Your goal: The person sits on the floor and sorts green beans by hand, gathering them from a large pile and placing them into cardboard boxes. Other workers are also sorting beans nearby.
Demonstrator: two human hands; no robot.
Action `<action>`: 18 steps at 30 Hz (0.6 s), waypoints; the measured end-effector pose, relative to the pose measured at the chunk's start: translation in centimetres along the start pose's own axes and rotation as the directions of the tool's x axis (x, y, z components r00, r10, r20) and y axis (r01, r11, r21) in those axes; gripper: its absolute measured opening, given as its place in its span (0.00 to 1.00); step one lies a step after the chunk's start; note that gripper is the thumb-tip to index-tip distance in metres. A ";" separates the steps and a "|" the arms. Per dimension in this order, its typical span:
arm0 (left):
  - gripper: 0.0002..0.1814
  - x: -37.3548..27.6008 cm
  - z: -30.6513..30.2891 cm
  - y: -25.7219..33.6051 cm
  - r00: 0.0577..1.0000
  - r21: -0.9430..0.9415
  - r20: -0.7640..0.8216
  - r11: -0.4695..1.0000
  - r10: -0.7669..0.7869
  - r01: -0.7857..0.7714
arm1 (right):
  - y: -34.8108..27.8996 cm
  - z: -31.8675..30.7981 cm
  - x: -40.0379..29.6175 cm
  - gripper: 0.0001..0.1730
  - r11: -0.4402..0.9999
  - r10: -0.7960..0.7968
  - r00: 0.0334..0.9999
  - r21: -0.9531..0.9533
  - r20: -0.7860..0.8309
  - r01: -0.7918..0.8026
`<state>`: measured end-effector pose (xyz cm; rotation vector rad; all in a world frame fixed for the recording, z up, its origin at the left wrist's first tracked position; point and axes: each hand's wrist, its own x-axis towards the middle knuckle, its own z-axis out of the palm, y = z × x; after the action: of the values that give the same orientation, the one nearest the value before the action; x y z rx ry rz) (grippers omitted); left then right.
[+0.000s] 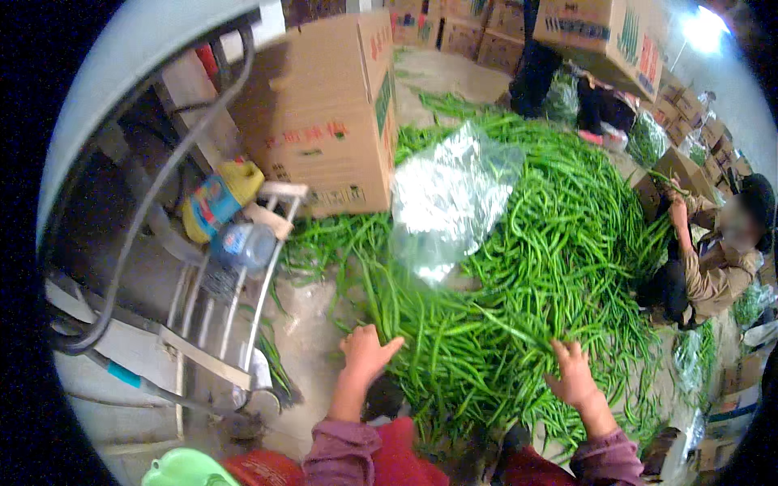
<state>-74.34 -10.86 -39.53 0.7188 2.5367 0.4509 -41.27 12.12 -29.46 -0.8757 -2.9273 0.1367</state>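
A broad heap of long green chili peppers (565, 237) covers the floor before me. A clear plastic bag (450, 200) lies crumpled on the heap, close to the upright cardboard box. My left hand (368, 352) is over the heap's near left edge, thumb and fingers apart, with nothing seen in it. To the right, my right hand (570, 372) reaches over the peppers with its fingers spread; its fingertips are near a few peppers, and no grip on them shows.
At the left stand a large cardboard box (322, 127), a slatted metal rack (228, 304), a yellow jug (222, 197) and a clear plastic bottle (246, 243). A co-worker (717, 261) sits at the heap's right edge. Stacked boxes (480, 36) are behind. A green basin (188, 468) is at lower left.
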 end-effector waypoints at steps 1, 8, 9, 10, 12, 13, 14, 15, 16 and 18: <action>0.32 0.3 -2.1 -0.5 0.986 -0.044 -0.153 0.996 0.072 -0.080 | -1.4 -1.5 -1.2 0.39 0.999 0.036 0.995 -0.008 0.089 -0.035; 0.33 9.2 -21.4 6.6 0.425 0.204 -0.795 0.851 0.432 -0.484 | -10.1 -10.2 -4.2 0.27 0.948 -0.175 0.913 0.313 0.370 0.055; 0.34 10.1 -24.5 7.7 0.352 0.241 -0.827 0.842 0.438 -0.483 | -11.1 -10.4 -4.3 0.27 0.928 -0.213 0.900 0.368 0.381 0.063; 0.34 11.0 -27.3 9.3 0.281 0.277 -0.858 0.849 0.429 -0.449 | -11.3 -9.6 -4.6 0.28 0.906 -0.142 0.903 0.420 0.404 -0.045; 0.38 12.3 -33.0 13.4 0.145 0.362 -0.885 0.849 0.443 -0.385 | -10.4 -6.0 -4.8 0.25 0.822 -0.092 0.940 0.557 0.329 -0.115; 0.41 13.4 -34.6 15.4 0.095 0.407 -0.879 0.840 0.467 -0.358 | -9.5 -4.7 -5.1 0.24 0.920 -0.109 0.917 0.388 0.385 -0.054; 0.40 15.0 -35.6 16.8 0.189 0.367 -0.881 0.878 0.434 -0.309 | -9.0 -3.5 -5.4 0.24 0.976 -0.115 0.889 0.217 0.444 0.018; 0.40 15.8 -36.8 17.2 0.282 0.339 -0.873 0.912 0.397 -0.233 | -9.4 -3.3 -4.8 0.23 0.992 -0.129 0.854 0.061 0.505 0.114; 0.39 16.3 -37.6 17.4 0.369 0.313 -0.862 0.938 0.347 -0.151 | -9.5 -3.5 -4.4 0.24 0.971 -0.216 0.859 0.193 0.463 0.140; 0.35 16.7 -37.3 18.1 0.439 0.346 -0.822 0.931 0.362 -0.120 | -10.5 -4.9 -3.7 0.25 0.948 -0.142 0.868 0.318 0.475 -0.019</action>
<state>-98.68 6.36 -6.25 1.1953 3.5373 0.7868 -43.32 1.66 -23.66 -0.7846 -3.2369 0.9284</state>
